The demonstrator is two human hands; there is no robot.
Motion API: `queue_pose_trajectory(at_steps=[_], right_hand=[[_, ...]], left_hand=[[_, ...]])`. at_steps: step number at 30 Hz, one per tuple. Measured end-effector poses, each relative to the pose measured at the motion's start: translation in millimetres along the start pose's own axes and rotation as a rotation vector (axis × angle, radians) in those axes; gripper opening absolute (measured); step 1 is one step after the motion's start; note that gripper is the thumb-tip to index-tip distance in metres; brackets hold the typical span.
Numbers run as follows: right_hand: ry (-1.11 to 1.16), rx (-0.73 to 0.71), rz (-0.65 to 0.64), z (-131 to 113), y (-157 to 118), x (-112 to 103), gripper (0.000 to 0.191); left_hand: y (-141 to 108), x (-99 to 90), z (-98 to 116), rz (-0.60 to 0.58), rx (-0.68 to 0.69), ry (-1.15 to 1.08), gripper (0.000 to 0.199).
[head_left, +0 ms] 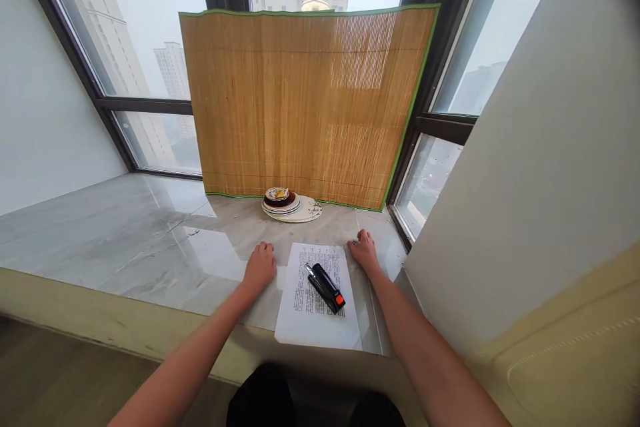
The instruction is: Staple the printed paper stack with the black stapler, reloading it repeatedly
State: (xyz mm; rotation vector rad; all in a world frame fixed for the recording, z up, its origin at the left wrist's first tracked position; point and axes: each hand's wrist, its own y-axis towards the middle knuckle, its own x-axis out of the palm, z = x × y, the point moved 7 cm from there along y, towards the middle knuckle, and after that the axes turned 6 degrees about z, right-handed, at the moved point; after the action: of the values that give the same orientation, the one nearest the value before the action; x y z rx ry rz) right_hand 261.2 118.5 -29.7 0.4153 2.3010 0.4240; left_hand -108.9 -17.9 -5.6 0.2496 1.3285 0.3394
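Note:
On the marble sill lies a printed sheet of paper (pixel 290 323), its near edge at the front of the sill. A black stapler (pixel 325 287) with an orange-red patch at its near end rests slantwise on top of the text. To the left of the sheet, my left hand (pixel 261 263) leans on the sill, fingers curled in and nothing seen in them. My right hand (pixel 364 250) sits beyond the sheet's upper right corner, its fingers also loosely curled and holding nothing visible. Neither hand touches the stapler.
Behind the paper, a small stack of plates (pixel 283 209) stands with an oval plate (pixel 307 211) beside it. A green-edged bamboo mat (pixel 300 100) leans upright against the window. A white wall (pixel 530 167) bounds the right side.

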Motion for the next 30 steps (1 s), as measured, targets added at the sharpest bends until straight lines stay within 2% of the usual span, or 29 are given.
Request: queue_pose_trajectory(at_steps=[3,5,7,9,13,18,22,25,30], right_hand=[[0.017,-0.011,0.003,0,1,-1,0.021],[0.025,-0.018,0.000,-1,1,-2,0.023],[0.030,-0.018,-0.004,0,2,-2,0.024],[0.038,-0.016,-0.006,1,3,-1,0.024],[0.066,-0.008,0.007,2,2,-1,0.022],[0.112,0.010,0.032,1,2,-6,0.017],[0.164,0.046,0.059,-3,2,-14,0.014],[0.211,0.082,0.088,-5,3,-22,0.013],[0.301,0.112,0.106,-9,-4,-35,0.018]], left_hand=[[53,19.1,14,-0.023,0.063,-0.102,0.046],[78,33.2,20,-0.051,0.117,-0.156,0.061],[90,46.2,23,-0.083,0.156,-0.190,0.067],[92,55.3,22,-0.101,0.164,-0.202,0.065],[73,54.9,15,-0.068,0.094,-0.170,0.055],[26,35.5,12,0.005,0.031,-0.093,0.039],[-5,24.3,18,0.037,0.011,-0.042,0.035],[-15,18.9,22,0.044,0.020,-0.042,0.032],[-15,16.3,24,0.047,0.032,-0.071,0.035]])
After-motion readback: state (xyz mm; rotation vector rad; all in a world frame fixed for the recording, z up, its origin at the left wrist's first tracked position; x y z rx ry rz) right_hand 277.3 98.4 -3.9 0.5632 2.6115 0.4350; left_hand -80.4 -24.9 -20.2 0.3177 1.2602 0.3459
